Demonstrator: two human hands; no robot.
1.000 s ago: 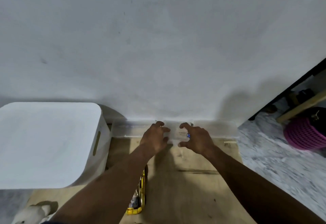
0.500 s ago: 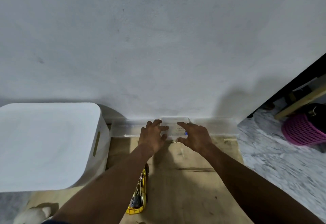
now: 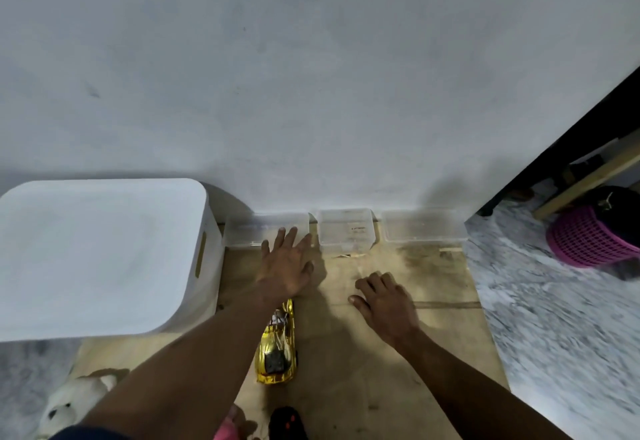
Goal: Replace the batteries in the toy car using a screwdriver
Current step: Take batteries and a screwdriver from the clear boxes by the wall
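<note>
**Two hands off the middle box**

Both hands have left the small clear box [image 3: 346, 231] they framed half a second ago; it sits alone against the wall [image 3: 311, 75], between two other clear containers [image 3: 266, 231] [image 3: 424, 230]. My left hand [image 3: 289, 268] now lies flat with fingers spread, its grip open and empty, fingertips at the left container's front edge. My right hand [image 3: 386, 301] has pulled back toward me and rests palm down on the wooden board [image 3: 433, 353], fingers loosely curled, holding nothing. The yellow toy car [image 3: 278, 353] stays where it was, lying on the board partly under my left forearm. A white bin [image 3: 97, 252] stands at the left, unchanged.
</note>
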